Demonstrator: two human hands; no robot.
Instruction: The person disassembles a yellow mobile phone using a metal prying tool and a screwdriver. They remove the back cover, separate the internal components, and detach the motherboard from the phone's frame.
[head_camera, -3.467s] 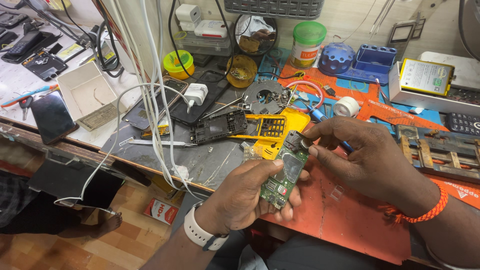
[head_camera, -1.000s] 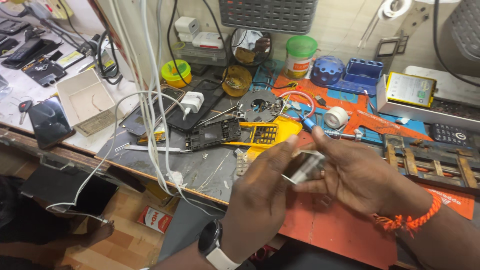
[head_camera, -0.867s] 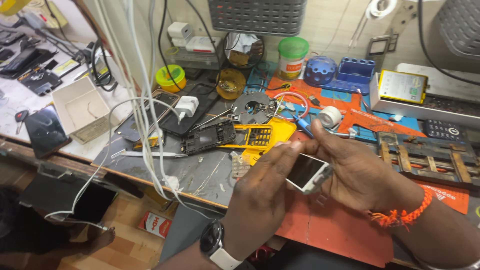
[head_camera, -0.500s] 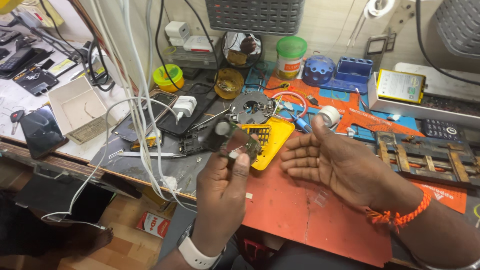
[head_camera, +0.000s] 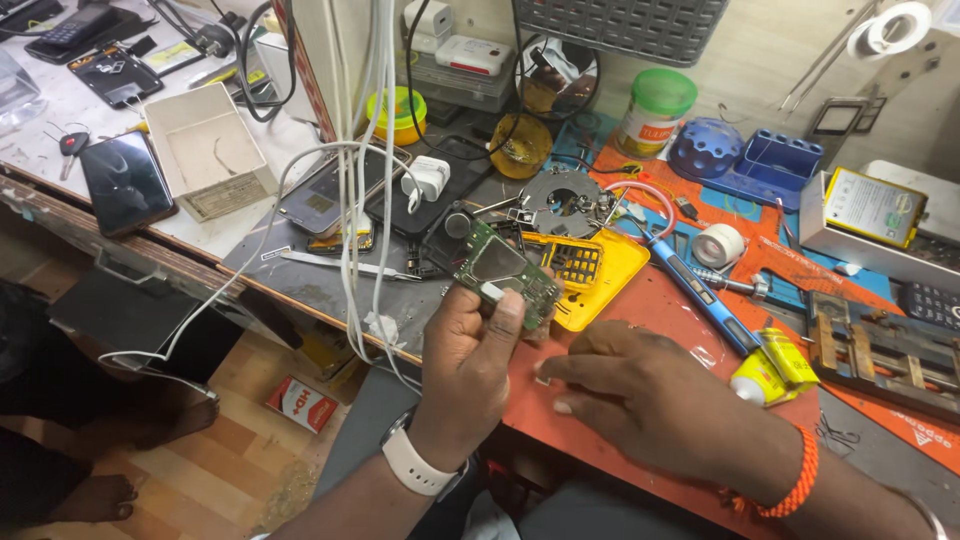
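**Circuit board up over a crowded worktop**

Left hand (head_camera: 470, 350) pinches the green circuit board (head_camera: 505, 272) above the red mat (head_camera: 640, 310) (yellow phone shell (head_camera: 590, 275) just behind). Right hand (head_camera: 650, 400) rests open, empty, fingertips on the mat. White cables (head_camera: 360, 180) dangle over the worktop (head_camera: 300, 285) edge; wooden floor (head_camera: 200, 470) below.

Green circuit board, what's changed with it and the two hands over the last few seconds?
The green circuit board, earlier gripped by both hands together, is now held up by the left hand alone. The right hand let go and dropped palm-down onto the orange work mat. The yellow plastic phone casing and blue-handled screwdriver lie where they were.
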